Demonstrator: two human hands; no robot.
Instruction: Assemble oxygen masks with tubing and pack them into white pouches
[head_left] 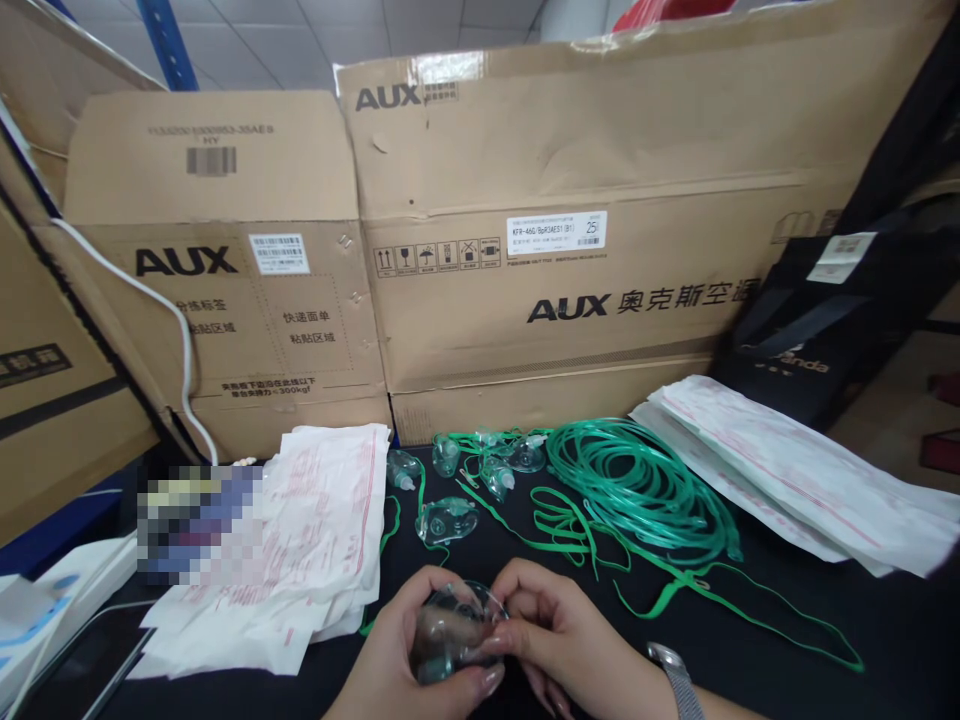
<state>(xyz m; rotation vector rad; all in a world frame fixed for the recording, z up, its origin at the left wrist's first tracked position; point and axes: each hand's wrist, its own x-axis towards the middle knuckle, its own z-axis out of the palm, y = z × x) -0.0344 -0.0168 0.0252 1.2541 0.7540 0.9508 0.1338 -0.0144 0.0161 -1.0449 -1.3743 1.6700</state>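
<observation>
A clear plastic oxygen mask (450, 625) is between my hands near the front edge of the view. My left hand (409, 640) is closed around its left side, the thumb below and the fingers above. The fingers of my right hand (551, 625) pinch the mask's right rim; whether they also hold something small there is hidden. Beyond my hands lie several more clear masks (448, 521) with green straps. Flat green elastic straps (562, 525) lie in loops to their right, beside a coil of green tubing (637, 490).
White printed paper pouches (330, 530) are stacked at left, with more pouches (787, 470) at right. Large cardboard boxes (465, 330) wall off the back. A black bag (802, 320) stands at the right; a white cable (184, 340) hangs at left. The tabletop (750, 650) is black.
</observation>
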